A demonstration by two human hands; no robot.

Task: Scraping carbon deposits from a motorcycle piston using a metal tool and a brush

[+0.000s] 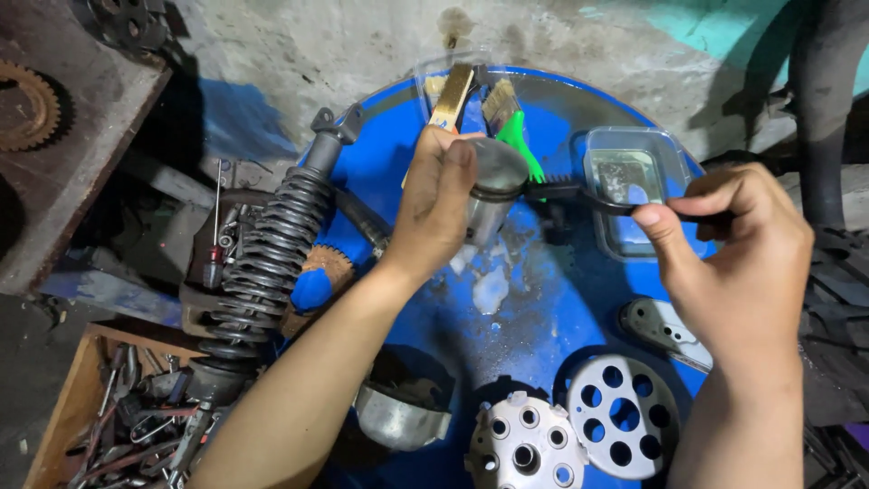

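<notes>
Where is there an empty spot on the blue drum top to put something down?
The barest patch of the blue drum top lies in the middle, between the left hand, the clear plastic tub and the round holed metal plate. The near edge is crowded with metal parts; the far edge holds brushes.

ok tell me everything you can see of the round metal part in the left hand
The grey cylindrical metal part looks like a piston: a dull, domed crown with a dark ring groove below its rim and a paler skirt underneath. It is grimy and tilted, crown toward the camera. The left hand grips its side above the blue drum top; the black brush in the right hand reaches it.
</notes>
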